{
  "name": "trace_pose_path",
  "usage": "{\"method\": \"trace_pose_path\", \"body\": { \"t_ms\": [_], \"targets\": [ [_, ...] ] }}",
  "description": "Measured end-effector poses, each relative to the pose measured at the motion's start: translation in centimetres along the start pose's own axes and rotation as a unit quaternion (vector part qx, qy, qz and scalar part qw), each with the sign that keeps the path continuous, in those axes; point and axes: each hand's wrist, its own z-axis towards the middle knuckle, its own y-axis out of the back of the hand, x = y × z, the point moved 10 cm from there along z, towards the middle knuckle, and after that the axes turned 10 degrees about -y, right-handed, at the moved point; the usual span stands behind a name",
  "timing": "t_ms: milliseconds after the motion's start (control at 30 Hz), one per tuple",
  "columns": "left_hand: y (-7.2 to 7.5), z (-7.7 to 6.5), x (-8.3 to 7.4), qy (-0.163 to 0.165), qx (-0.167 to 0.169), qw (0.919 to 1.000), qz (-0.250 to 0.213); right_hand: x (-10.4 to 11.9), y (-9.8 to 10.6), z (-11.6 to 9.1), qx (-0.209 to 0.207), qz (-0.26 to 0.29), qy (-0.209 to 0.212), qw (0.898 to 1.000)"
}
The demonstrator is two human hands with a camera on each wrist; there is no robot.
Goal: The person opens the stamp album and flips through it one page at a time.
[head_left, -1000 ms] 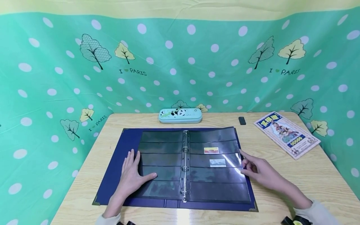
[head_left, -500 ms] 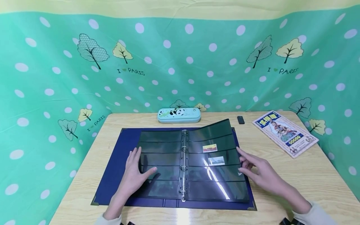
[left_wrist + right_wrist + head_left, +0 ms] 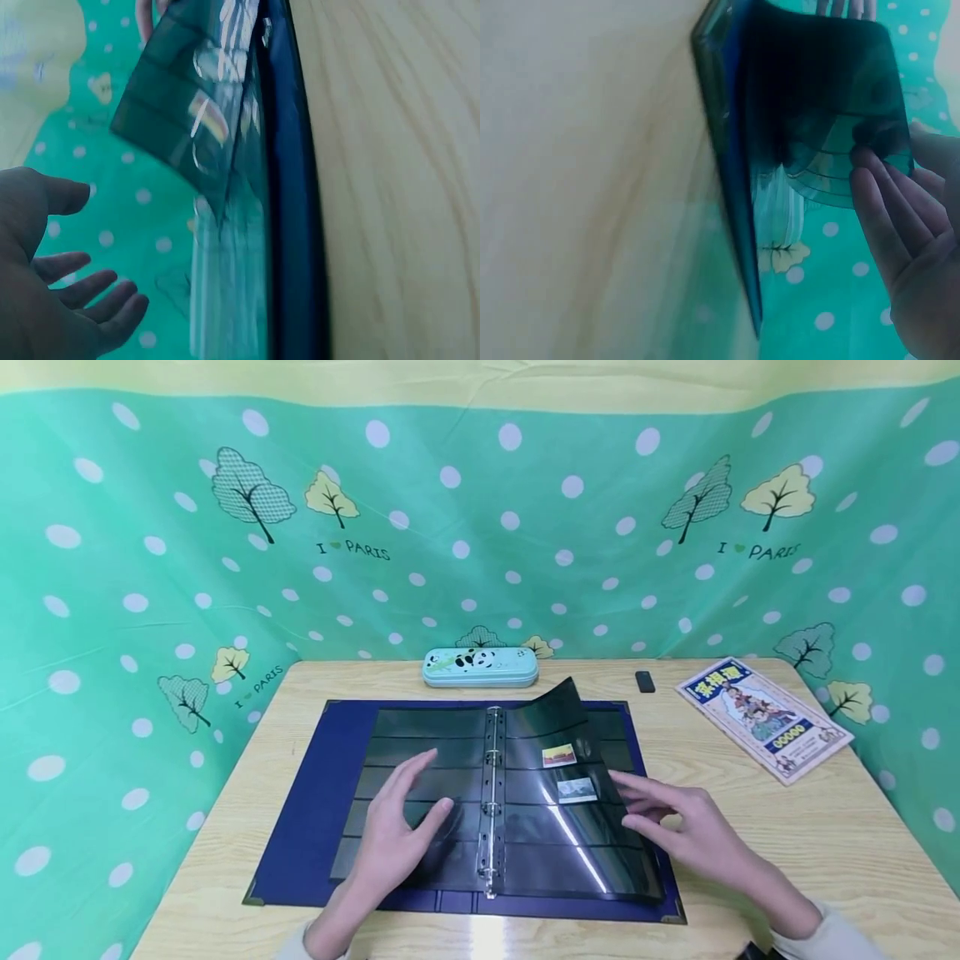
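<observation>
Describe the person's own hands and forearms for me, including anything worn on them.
Both the left hand and the right hand are bare: no glove or ring shows. Each forearm runs into a plain, pale off-white sleeve, the left sleeve and the right sleeve both cut off by the frame. A small black piece shows beside the right sleeve; its details are cropped.

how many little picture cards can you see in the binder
2, both on the lifted right page: a red-and-yellow card and, just below it, a greyish card. Others may be hidden underneath.
</observation>
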Motion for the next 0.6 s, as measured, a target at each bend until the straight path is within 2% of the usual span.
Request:
{"method": "trace_pose_path", "body": {
  "t_ms": [133, 367, 467, 600],
  "targets": [
    [-1.0, 0.2, -1.9, -0.03, 0.007, 0.9993, -0.019, 0.7, -0.7, 0.2, 0.023, 0.023, 0.009, 0.999],
    [-3.0, 0.2, -4.1, -0.045, 0.039, 0.9956, -0.073, 2.7, -2.2, 0.5, 0.041, 0.039, 0.044, 0.997],
    [-4.1, 0.3, -4.9, -0.046, 0.056, 0.9921, -0.102, 3.3, -2.9, 0.6, 0.049, 0.017, 0.046, 0.998],
    [-5.3, 0.2, -5.4, -0.026, 0.075, 0.9874, -0.137, 3.7, -4.2, 0.4, 0.076, -0.034, 0.035, 0.996]
  ]
}}
